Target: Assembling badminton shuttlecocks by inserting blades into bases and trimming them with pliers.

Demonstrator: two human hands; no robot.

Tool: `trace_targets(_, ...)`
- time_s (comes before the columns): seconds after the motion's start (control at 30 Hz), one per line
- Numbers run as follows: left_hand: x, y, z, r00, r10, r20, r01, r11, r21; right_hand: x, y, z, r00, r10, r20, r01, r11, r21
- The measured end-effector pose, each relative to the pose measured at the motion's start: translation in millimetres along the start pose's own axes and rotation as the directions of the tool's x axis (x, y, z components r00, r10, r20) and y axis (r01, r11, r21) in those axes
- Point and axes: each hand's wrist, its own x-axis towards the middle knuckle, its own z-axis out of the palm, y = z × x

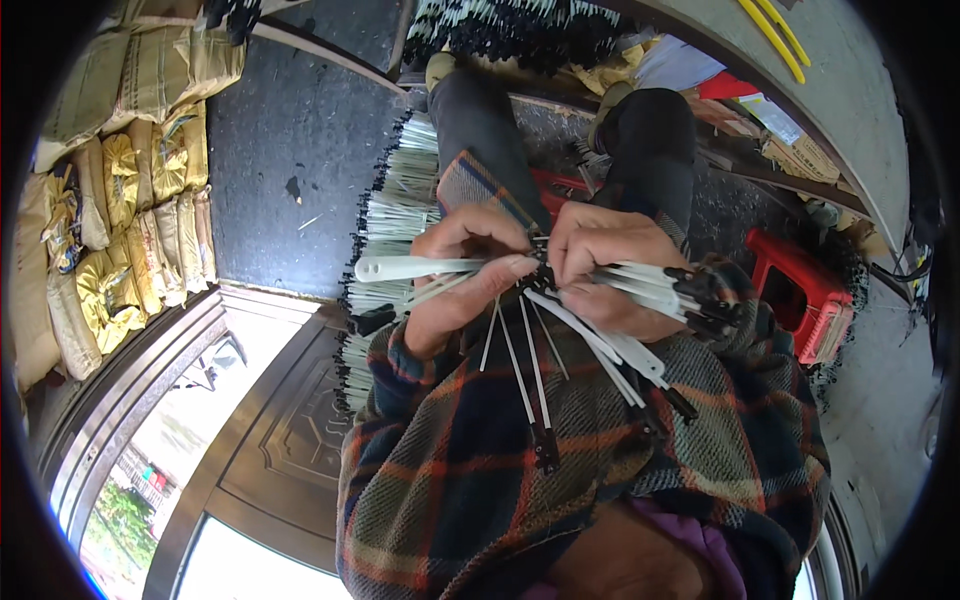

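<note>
My left hand (pixel 465 270) is closed, thumb and fingers pinching a flat white strip (pixel 415 267) with holes in its rounded end. Thin pale rods lie beside the strip in the same grip. Close against it, my right hand (pixel 618 262) is also closed, with a bundle of white rods with black ends (pixel 660 290) sticking out to the right. Both sets of fingertips meet at a small dark part that they mostly hide. Below it, several thin rods (pixel 520 365) and another flat white strip (pixel 635 357) hang over my plaid garment (pixel 560 450).
A long stack of white rods with black tips (pixel 400 205) lies left of my legs, and another heap (pixel 510 25) is at the far side. Tan and yellow sacks (pixel 120 210) are piled at left. A red plastic stool (pixel 810 290) stands at right. A brown door (pixel 285 430) is behind left.
</note>
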Motion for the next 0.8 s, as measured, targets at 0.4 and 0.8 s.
trace_targets(0.4,-10.8,3.0,18.4,0.982,0.066,-0.177,-0.008,0.95,0.311,-3.1,-6.6,9.0,0.984,0.125,-0.127,-0.111,0.988,0.109)
trace_targets(0.8,-3.5,-9.0,12.3,0.96,0.271,0.069,-0.273,0.854,0.443,5.0,9.1,3.8,0.967,0.042,-0.252,-0.027,0.998,0.06)
